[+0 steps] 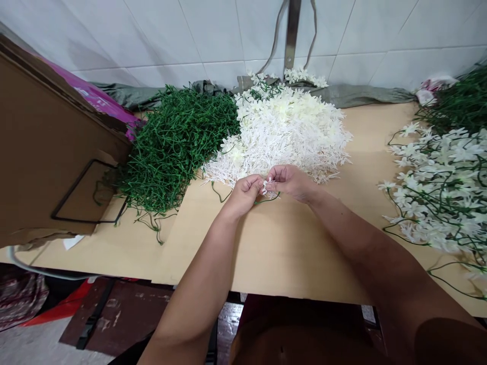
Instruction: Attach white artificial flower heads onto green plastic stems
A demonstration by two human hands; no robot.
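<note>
Over the front edge of a heap of white artificial flower pieces [289,132], my two hands meet. My left hand [246,193] is closed in a pinch at a small white artificial flower [266,186]. The right hand [291,181] pinches the same flower from the other side, thumb and forefinger together. A thin green stem [272,198] curves below the fingers; where it joins the flower is hidden by them. Left of the white heap lies a big pile of green plastic stems [182,137].
At far right, white flowers on green stems [445,187] are piled, with more greenery [464,101] behind. A cardboard box [49,137] stands at left, near a black wire frame [81,188]. The tan tabletop [289,253] ends in front of me; a tiled wall [171,35] backs it.
</note>
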